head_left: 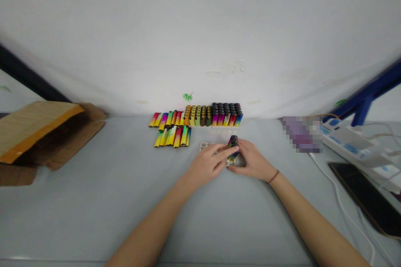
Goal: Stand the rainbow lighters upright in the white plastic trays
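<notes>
A light-coloured tray with holes point(205, 145) rests on the grey table, partly covered by my hands. A few multicoloured lighters with black tops point(234, 139) stand upright at its right end. My left hand point(203, 162) comes over the tray from the left, its fingers closed against one of these lighters. Around the tray's right end curls my right hand point(255, 160), thumb at the near edge and fingers behind the lighters. The undersides of the fingers are hidden.
Behind the hands, upright lighters stand in blocks, one with black tops point(227, 112) and one with gold tops point(198, 115). Loose shiny lighters point(172, 137) lie to their left. An open cardboard box point(62, 133) is far left; a phone point(369, 198), white cable point(333, 187) and power strip point(360, 150) lie right.
</notes>
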`<action>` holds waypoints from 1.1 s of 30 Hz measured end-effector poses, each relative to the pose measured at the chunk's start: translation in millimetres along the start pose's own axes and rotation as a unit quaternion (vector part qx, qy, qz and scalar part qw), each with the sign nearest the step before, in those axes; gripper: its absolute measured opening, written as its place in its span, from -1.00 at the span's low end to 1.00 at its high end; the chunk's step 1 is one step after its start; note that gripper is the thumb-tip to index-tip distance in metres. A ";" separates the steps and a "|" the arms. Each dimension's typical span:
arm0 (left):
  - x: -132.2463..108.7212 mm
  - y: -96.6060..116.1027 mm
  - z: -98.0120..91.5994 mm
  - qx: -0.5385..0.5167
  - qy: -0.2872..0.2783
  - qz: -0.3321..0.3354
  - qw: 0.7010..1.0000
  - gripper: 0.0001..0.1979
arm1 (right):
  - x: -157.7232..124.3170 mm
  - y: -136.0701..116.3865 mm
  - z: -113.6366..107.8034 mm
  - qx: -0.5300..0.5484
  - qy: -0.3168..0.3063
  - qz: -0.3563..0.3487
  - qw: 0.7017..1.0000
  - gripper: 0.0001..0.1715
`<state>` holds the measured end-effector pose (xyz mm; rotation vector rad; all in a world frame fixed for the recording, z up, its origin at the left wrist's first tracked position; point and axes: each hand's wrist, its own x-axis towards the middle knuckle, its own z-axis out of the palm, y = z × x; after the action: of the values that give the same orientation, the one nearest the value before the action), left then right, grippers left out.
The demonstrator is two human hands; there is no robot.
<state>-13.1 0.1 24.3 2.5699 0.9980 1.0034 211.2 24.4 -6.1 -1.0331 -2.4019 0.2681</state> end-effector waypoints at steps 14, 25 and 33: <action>-28.2 -85.1 -100.3 0.259 0.102 -0.455 0.846 -0.61 | 1.6 -0.2 -2.0 0.001 -0.017 0.013 1.000 -0.05; -44.3 -102.6 -101.5 0.241 -0.004 -0.532 0.811 -0.55 | 0.5 0.5 -1.2 0.009 -0.013 0.018 1.000 -0.04; -40.0 -96.2 -101.9 0.240 0.002 -0.556 0.796 -0.55 | 1.0 0.8 -1.0 0.009 -0.015 0.017 1.000 -0.04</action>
<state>-152.2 40.8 40.0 1.6015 2.5256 0.4036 211.7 25.7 -5.2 -1.0695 -2.4064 0.3178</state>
